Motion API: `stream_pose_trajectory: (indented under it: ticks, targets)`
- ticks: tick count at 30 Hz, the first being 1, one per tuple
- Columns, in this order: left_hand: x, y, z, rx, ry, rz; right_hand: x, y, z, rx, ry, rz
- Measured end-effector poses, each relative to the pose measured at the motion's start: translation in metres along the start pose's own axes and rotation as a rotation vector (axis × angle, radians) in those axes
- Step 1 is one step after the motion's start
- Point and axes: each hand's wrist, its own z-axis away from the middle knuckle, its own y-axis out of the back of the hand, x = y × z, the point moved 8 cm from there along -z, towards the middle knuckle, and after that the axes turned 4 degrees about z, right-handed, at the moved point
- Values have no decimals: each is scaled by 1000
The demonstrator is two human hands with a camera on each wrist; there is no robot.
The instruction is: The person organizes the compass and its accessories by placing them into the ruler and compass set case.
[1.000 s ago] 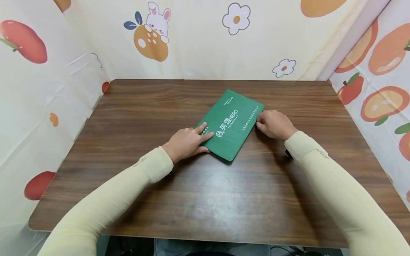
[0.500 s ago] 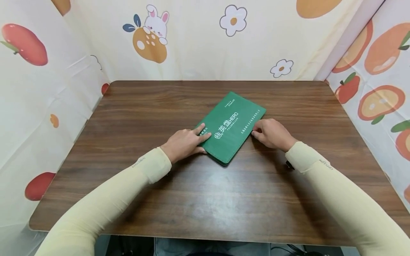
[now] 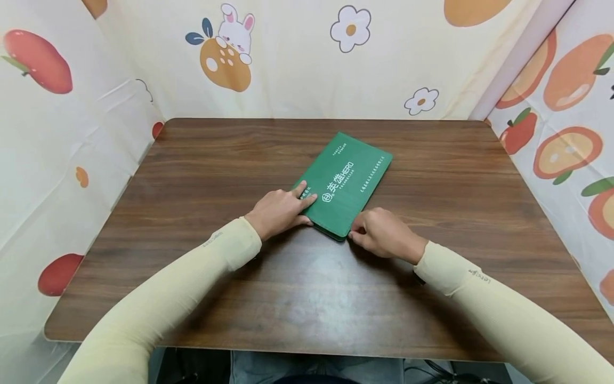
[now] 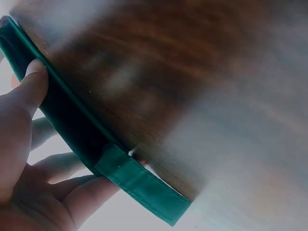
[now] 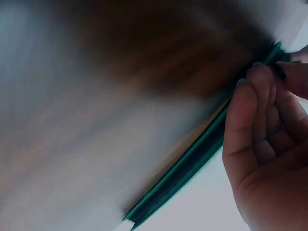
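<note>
A flat green zip case (image 3: 357, 178) with white lettering lies slanted on the brown table. My left hand (image 3: 278, 210) rests on its left corner, two fingers spread straight over the cover. In the left wrist view, my thumb presses the case's dark side edge, and a green tab (image 4: 144, 185) sticks out past my fingers. At the near right corner, my right hand (image 3: 381, 232) has curled fingers close to the edge. The right wrist view shows thumb and fingers pinching a small dark piece, apparently the zipper pull (image 5: 280, 71), mostly hidden.
The brown table (image 3: 216, 160) reaches back to a cream curtain (image 3: 297, 58) printed with fruit, flowers and a rabbit. More printed curtains hang at the left and right sides. Dark cables (image 3: 438, 370) show below the table's front edge.
My right hand has slid along the case's right edge toward me, from near the far corner to the near corner. My left hand and the case have stayed nearly in place.
</note>
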Motion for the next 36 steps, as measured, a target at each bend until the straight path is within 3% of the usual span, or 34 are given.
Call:
stream_pose_trajectory:
  ticks: [3, 6, 12, 15, 20, 24, 29, 32, 36]
  targets:
    - [-1, -1, -2, -6, 10, -1, -5, -4, 2, 4, -12, 1]
    - [0, -2, -3, -10, 27, 2, 1, -5, 3, 15, -80, 9]
    - [12, -3, 6, -26, 2, 20, 42, -2, 5, 23, -268, 43]
    - [23, -1, 12, -12, -79, 1, 67, 6, 5, 34, -329, 94]
    - [46, 4, 17, 56, -293, -77, 98, 24, 2, 58, -370, 136]
    - [54, 5, 9, 92, -384, -18, 110, 32, -2, 87, -348, 150]
    - [45, -5, -7, 65, -318, -20, 111, 33, -10, 120, -308, 172]
    - [40, -8, -9, 40, -276, -94, 108, 34, -14, 125, -302, 196]
    - [39, -5, -10, 29, -247, -112, 101, 36, -13, 114, -305, 211]
